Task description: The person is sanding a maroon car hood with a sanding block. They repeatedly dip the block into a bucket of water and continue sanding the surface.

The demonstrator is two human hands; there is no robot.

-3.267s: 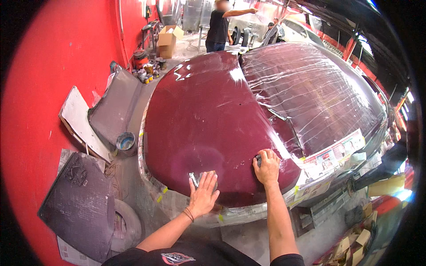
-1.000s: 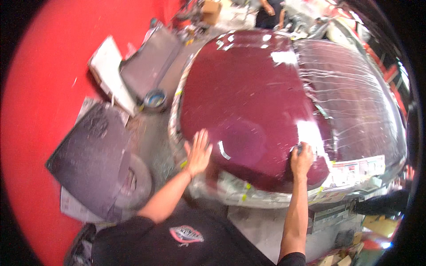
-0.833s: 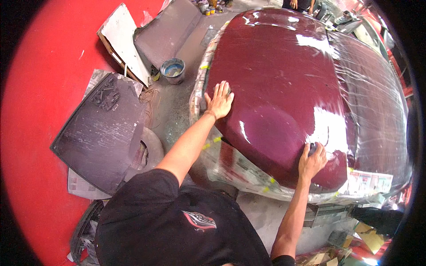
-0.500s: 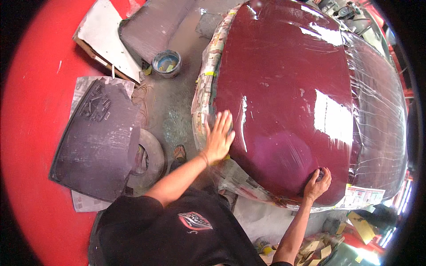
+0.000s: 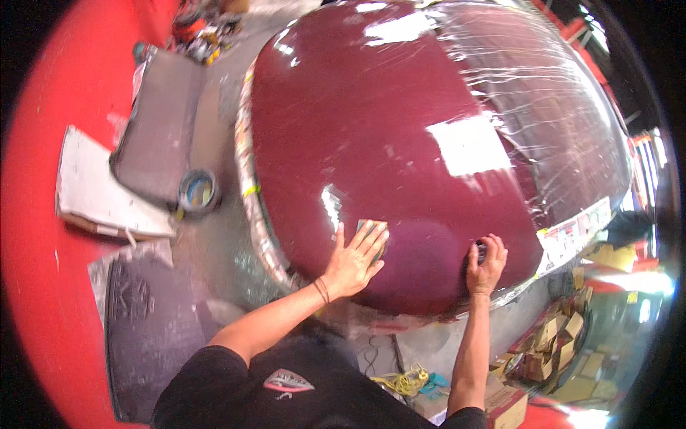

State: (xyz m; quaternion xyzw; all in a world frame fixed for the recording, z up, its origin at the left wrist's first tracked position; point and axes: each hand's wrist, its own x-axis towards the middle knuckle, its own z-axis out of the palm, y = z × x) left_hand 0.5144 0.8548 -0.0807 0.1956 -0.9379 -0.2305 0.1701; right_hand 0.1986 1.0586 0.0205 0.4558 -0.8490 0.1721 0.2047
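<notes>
A glossy maroon car panel (image 5: pixel 357 157), hood-like in shape, spreads in front of me. My left hand (image 5: pixel 351 266) lies flat on its near left part, fingers stretched and slightly apart. Under those fingers is a thin greyish-tan pad (image 5: pixel 371 226), perhaps sandpaper; most of it is covered. Near the panel's right front edge, my right hand (image 5: pixel 487 266) curls its fingers around a small dark round object (image 5: pixel 479 252) resting on the surface. Its kind is hidden by my fingers. Between the hands the paint looks more purple and dull.
Newspaper masking (image 5: pixel 246 171) edges the panel; clear plastic sheeting (image 5: pixel 536 107) covers the glass to the right. A bucket (image 5: pixel 197 191), dark panels (image 5: pixel 153 329) and a white board (image 5: pixel 93 186) stand left by a red wall (image 5: pixel 36 214). Cardboard boxes (image 5: pixel 554 343) and yellow cord (image 5: pixel 404 382) lie lower right.
My view has shifted, so the panel sits further left. My left hand has moved from the panel's left edge inward onto the paint, closer to my right hand. My right hand still grips the dark object.
</notes>
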